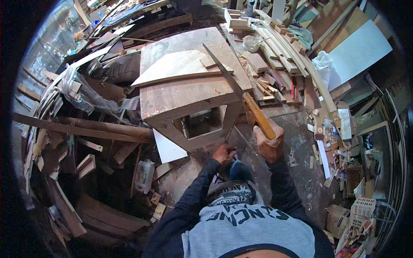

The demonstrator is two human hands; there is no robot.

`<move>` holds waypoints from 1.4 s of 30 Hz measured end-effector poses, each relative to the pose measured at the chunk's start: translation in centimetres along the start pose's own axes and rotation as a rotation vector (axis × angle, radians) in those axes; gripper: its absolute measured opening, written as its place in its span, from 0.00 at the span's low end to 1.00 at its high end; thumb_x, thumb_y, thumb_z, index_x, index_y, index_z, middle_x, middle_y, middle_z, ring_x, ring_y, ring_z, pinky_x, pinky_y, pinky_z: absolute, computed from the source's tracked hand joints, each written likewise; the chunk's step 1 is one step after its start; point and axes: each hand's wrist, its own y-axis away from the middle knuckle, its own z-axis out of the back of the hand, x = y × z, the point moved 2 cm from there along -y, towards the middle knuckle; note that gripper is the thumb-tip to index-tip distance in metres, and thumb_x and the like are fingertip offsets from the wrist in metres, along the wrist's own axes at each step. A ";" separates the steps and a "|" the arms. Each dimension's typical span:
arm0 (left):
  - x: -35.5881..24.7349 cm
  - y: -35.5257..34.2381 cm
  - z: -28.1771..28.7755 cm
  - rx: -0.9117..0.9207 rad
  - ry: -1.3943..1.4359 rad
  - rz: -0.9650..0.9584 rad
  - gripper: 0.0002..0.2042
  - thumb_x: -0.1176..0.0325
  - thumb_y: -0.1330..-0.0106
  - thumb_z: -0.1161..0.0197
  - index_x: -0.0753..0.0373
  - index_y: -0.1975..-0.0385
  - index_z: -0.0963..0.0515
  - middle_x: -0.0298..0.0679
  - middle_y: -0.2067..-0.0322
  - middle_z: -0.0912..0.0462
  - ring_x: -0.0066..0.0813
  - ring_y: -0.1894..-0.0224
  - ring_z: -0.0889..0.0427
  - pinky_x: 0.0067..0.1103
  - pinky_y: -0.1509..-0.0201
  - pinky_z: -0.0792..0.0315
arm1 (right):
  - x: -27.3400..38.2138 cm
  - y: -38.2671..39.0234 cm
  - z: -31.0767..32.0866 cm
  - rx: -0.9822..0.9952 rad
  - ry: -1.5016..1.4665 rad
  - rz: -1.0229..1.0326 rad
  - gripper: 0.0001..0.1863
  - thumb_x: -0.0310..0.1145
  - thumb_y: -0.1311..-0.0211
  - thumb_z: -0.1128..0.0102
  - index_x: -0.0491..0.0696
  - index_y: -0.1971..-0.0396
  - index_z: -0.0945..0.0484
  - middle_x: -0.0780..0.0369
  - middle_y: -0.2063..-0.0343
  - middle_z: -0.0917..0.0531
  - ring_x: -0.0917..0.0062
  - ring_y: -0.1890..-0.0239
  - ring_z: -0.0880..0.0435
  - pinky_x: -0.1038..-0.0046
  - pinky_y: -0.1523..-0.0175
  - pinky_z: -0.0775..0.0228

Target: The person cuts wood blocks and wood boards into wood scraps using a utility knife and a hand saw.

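A handsaw with a long, tapering dark metal blade and an orange-brown wooden handle (239, 89) is slanting up and to the left, its blade reaching over the brown wooden tabletop (200, 92) of a box-like stand (233, 112) with a rectangular opening in its front. The right hand (270, 142) is closing its fingers firmly around the lower end of the handle, just beyond the stand's near right corner. A pale, flat wooden board with angled edges (172, 69) is lying across the tabletop, and the blade is passing over its right end; whether the two are touching, I cannot tell. A small light-brown wooden block (208, 63) is resting on the board beside the blade.

The left hand (224, 155) is hanging low in front of the stand, its fingers curling inward; whether it is gripping anything, I cannot tell. Dark sleeves are covering both forearms, and a grey shirt with dark lettering (258, 234) is filling the lower middle.

Left of the stand, a white flat panel (167, 146) is leaning near its base, and a clear plastic container (144, 176) is sitting among wood scraps. Long pale wooden strips (279, 49) are lying at the upper right, near a crumpled white plastic bag (323, 69) and a large white sheet (361, 53).
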 end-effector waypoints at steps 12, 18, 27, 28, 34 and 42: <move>-7.5 -14.4 23.5 -0.805 -0.481 -0.124 0.19 0.60 0.45 0.37 0.57 0.53 0.25 0.43 0.52 0.27 0.43 0.51 0.29 0.31 0.51 0.28 | -0.4 0.4 0.1 0.054 0.045 -0.023 0.21 0.26 0.49 0.46 0.40 0.52 0.27 0.54 0.68 0.20 0.66 0.66 0.20 0.73 0.56 0.30; -4.1 -18.5 23.4 -0.742 -0.638 -0.067 0.19 0.53 0.42 0.42 0.49 0.52 0.25 0.33 0.49 0.28 0.38 0.43 0.34 0.51 0.43 0.44 | -0.7 0.0 0.3 0.009 0.002 -0.035 0.22 0.26 0.49 0.44 0.37 0.51 0.27 0.54 0.62 0.19 0.74 0.58 0.22 0.75 0.50 0.32; -3.6 -18.4 23.4 -0.806 -0.610 -0.124 0.17 0.53 0.39 0.45 0.47 0.52 0.23 0.31 0.49 0.26 0.35 0.44 0.33 0.40 0.38 0.47 | -1.5 -0.1 0.2 -0.004 0.044 -0.016 0.22 0.26 0.49 0.44 0.36 0.52 0.27 0.58 0.67 0.19 0.77 0.63 0.21 0.76 0.56 0.30; -3.5 -18.5 23.4 -0.803 -0.609 -0.137 0.17 0.53 0.39 0.45 0.47 0.53 0.23 0.31 0.49 0.26 0.35 0.43 0.34 0.40 0.39 0.47 | -1.7 0.0 0.2 -0.032 0.015 -0.043 0.22 0.27 0.49 0.43 0.37 0.52 0.26 0.58 0.67 0.19 0.77 0.64 0.22 0.77 0.56 0.30; -4.3 -18.1 23.2 -0.801 -0.604 -0.154 0.17 0.52 0.39 0.45 0.47 0.53 0.22 0.31 0.50 0.25 0.35 0.44 0.34 0.37 0.39 0.46 | -1.3 0.5 0.1 -0.017 -0.073 -0.213 0.21 0.25 0.50 0.46 0.40 0.52 0.27 0.55 0.66 0.22 0.73 0.63 0.22 0.75 0.58 0.31; -4.1 -18.1 23.5 -0.810 -0.641 -0.165 0.17 0.51 0.38 0.46 0.47 0.53 0.22 0.30 0.49 0.25 0.36 0.44 0.33 0.37 0.39 0.46 | -1.5 0.4 0.1 -0.003 -0.067 -0.165 0.18 0.28 0.49 0.43 0.37 0.57 0.24 0.62 0.73 0.21 0.80 0.70 0.24 0.77 0.62 0.31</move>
